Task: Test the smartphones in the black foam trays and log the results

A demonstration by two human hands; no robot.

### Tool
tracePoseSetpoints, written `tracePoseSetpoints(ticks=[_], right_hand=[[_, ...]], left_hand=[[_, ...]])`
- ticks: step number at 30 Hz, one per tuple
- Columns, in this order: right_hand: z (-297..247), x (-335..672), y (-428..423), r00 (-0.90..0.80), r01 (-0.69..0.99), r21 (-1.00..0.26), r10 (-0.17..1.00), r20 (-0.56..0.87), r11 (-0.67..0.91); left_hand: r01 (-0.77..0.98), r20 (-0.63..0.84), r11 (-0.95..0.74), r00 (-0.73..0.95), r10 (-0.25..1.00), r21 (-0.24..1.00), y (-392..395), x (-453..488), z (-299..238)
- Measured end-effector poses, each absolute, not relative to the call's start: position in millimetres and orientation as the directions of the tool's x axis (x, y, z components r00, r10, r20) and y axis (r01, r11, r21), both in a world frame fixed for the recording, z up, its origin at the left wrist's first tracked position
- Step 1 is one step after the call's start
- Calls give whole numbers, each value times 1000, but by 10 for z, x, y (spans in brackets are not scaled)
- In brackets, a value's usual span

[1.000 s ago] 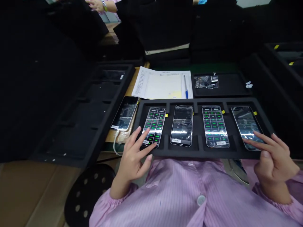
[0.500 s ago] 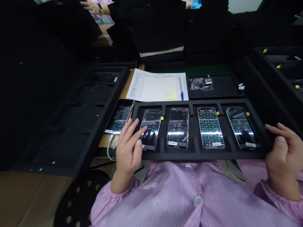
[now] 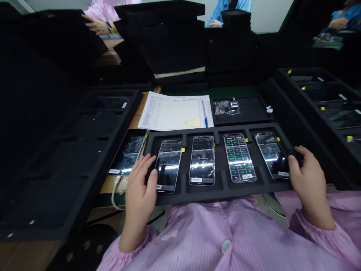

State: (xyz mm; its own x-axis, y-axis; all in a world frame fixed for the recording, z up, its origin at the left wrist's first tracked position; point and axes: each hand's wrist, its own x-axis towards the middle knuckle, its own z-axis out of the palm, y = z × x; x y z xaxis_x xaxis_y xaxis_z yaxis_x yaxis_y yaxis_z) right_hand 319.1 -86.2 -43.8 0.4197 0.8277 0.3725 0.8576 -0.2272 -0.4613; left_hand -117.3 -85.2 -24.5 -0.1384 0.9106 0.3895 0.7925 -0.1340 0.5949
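Note:
A black foam tray lies in front of me with a row of smartphones in its slots. The leftmost phone and the second phone have dark screens with a small circle. On the third phone is a grid of green text. The rightmost phone is dark with a white label. My left hand rests at the tray's left end, fingers stretched and thumb apart. At the right end, my right hand has its thumb by the tray's edge, fingers loosely bent, holding no phone.
Another phone lies left of the tray, near a white cable. Behind are papers with a blue pen and a small tray. Foam trays flank both sides. Co-workers' hands show beyond dark stacks.
My right hand has come in to the tray's right end. My left hand has drawn back to its left edge. A circle now shows on the leftmost tray phone. The view has tilted up.

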Motion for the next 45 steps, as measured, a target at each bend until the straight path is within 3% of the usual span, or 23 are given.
tracePoseSetpoints(ticks=[6,12,15,17,19,23,30,36,45], right_hand=[[-470,3165,-859,411,853,-481,831,376,-204],[-440,3150,-855,353,872,-479,809,470,-103],[-329,3014,-932,38,886,-406,836,547,226],[-255,2888,-999,-254,815,-344,821,511,466],[-204,2781,-1052,-417,762,-307,795,441,570],[-166,2717,-1076,-400,777,-311,812,426,547],[-239,2640,-984,-101,801,-430,802,589,416],[-368,2561,-946,34,872,-450,893,449,193],[-676,2806,-887,-5,902,-399,927,375,167]], left_hand=[[800,402,-149,-122,907,581,-813,-1184,-256],[805,383,-154,-97,919,573,-787,-1179,-247],[806,364,-141,-98,926,575,-795,-1188,-239],[811,359,-139,-93,929,569,-800,-1199,-243],[813,359,-142,-87,929,565,-802,-1208,-250],[818,363,-146,-82,928,557,-797,-1204,-248],[817,400,-156,-98,911,556,-786,-1185,-257],[828,393,-132,-113,913,545,-845,-1185,-286],[836,334,-59,-152,930,545,-904,-1100,-239]])
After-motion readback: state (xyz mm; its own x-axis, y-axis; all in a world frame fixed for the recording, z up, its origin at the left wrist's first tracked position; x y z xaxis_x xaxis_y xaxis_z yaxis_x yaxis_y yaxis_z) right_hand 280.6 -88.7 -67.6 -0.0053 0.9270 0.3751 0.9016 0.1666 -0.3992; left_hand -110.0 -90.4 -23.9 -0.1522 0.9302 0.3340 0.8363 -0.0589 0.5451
